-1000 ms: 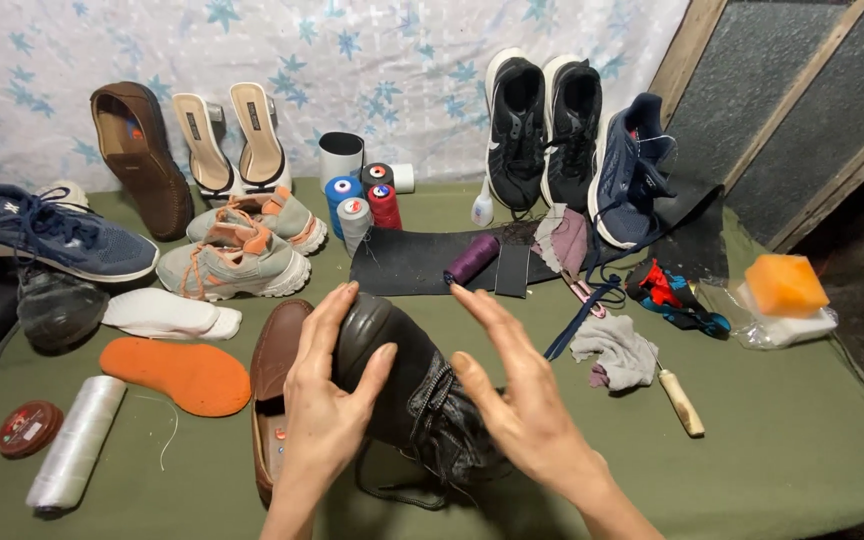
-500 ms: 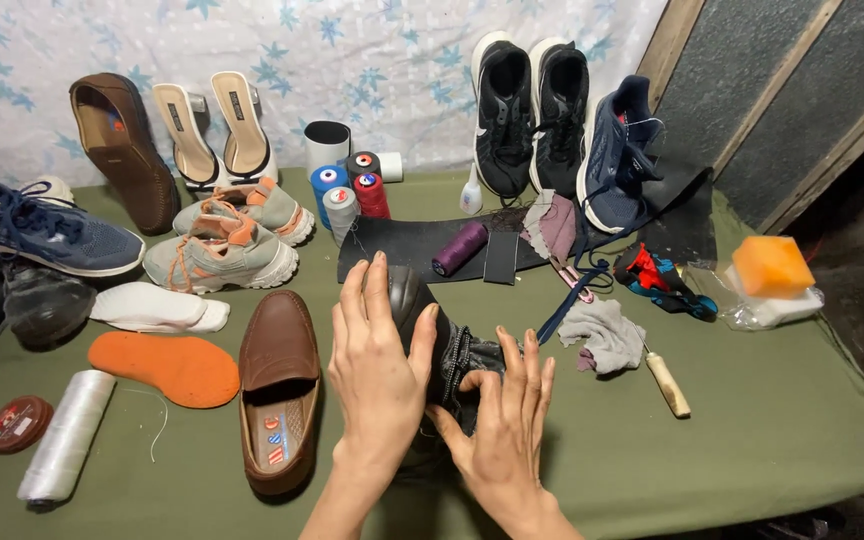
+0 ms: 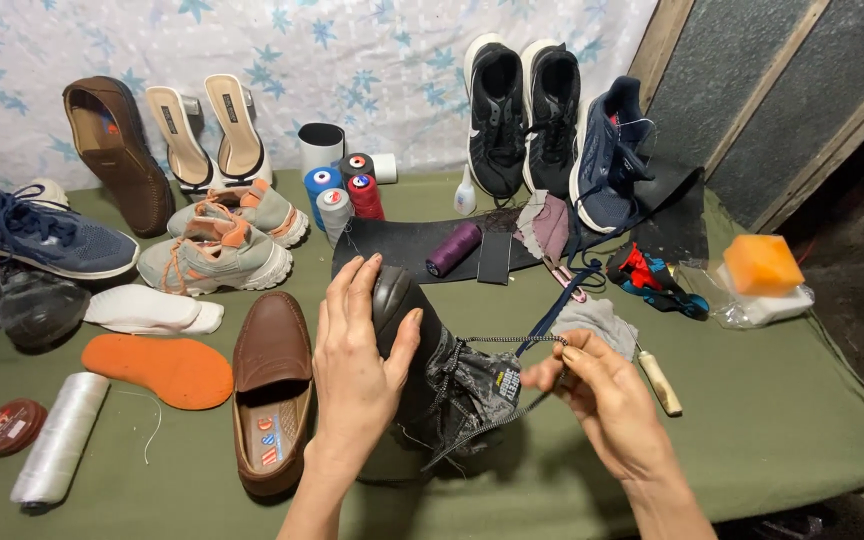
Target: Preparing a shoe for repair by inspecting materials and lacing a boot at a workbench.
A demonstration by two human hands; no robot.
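- A white spool of thick thread (image 3: 60, 438) and an orange foam insole (image 3: 159, 367) lie at the left of the green cloth-covered table (image 3: 782, 420).
- A brown leather loafer (image 3: 272, 388) sits just left of the left hand (image 3: 357, 375).
- The left hand, fingers spread, cups the toe of a black leather boot (image 3: 422, 370).
- The boot stands at the table's middle front, toe pointing away; its rounded toe is smooth and glossy, its upper is grey patterned fabric with loose dark laces.
- The right hand (image 3: 602, 400) pinches a dark lace (image 3: 512, 340) between thumb and fingertips, beside the boot's opening.
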